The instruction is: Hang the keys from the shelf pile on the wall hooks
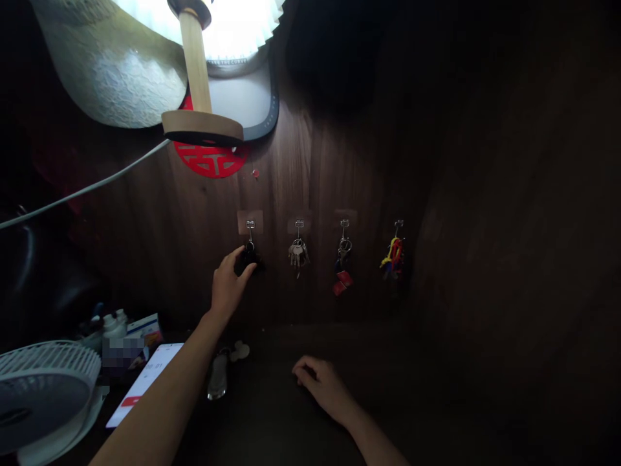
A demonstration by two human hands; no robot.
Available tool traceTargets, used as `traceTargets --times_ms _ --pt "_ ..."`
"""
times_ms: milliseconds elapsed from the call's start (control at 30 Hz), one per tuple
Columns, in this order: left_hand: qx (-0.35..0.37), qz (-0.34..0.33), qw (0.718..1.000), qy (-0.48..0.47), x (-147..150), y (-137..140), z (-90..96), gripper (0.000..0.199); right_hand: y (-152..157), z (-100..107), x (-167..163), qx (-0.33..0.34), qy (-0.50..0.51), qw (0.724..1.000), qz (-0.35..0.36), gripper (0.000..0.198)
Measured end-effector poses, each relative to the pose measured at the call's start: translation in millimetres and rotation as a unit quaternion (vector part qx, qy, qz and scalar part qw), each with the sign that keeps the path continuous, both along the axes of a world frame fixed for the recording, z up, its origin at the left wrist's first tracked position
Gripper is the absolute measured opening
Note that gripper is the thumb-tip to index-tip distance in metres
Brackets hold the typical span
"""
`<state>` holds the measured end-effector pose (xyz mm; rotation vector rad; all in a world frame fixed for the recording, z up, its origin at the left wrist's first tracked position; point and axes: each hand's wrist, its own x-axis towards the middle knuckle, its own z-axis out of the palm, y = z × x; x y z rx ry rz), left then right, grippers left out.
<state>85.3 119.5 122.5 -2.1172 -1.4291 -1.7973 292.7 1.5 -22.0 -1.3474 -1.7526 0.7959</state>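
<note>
My left hand (229, 285) reaches to the leftmost wall hook (250, 224). Its thumb and fingers are apart, beside a dark key bunch (251, 254) hanging there; the dimness hides most of that bunch. My right hand (324, 387) rests low over the dark tabletop (272, 421), fingers loosely curled in, with nothing visible in them. To the right along the wall hang silver keys (297, 252), keys with a red tag (342, 283), and a bunch with yellow and red cords (394, 255). Between my arms lies a metallic key fob (218, 375) with a pale trefoil-shaped charm (240, 351).
A lit lamp with a wooden stem (196, 65) hangs overhead, its white cable (97, 191) running left. Caps (121, 71) and a red paper cutout (211, 160) are behind it. A white fan (53, 369), small bottles (115, 323) and a lit phone (150, 378) stand left.
</note>
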Motion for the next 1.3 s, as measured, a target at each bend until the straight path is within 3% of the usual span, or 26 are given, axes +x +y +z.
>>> traceTargets --times_ms 233,467,800,1167,1300 --pt "-0.052 -0.061 0.997 -0.021 -15.9 -10.7 -24.2 0.043 2.2 -4.3 0.1 0.003 0.001 1.000 0.011 0.020" --pt "-0.112 -0.073 0.990 -0.035 -39.8 -22.0 -61.5 0.035 5.5 -9.4 0.2 0.005 0.001 1.000 0.013 0.022" --pt "-0.186 -0.058 0.981 -0.016 -60.7 -53.7 -109.6 0.034 6.3 -12.1 -0.4 0.014 -0.030 0.999 0.016 0.025" --pt "-0.230 -0.004 0.972 0.057 -73.1 -79.9 -143.1 0.036 2.9 -7.5 -4.1 0.015 -0.053 0.998 0.009 0.028" --pt "-0.248 0.031 0.964 0.087 -70.2 -90.1 -154.5 0.045 4.2 -11.6 -3.5 0.018 -0.056 0.998 0.009 0.029"
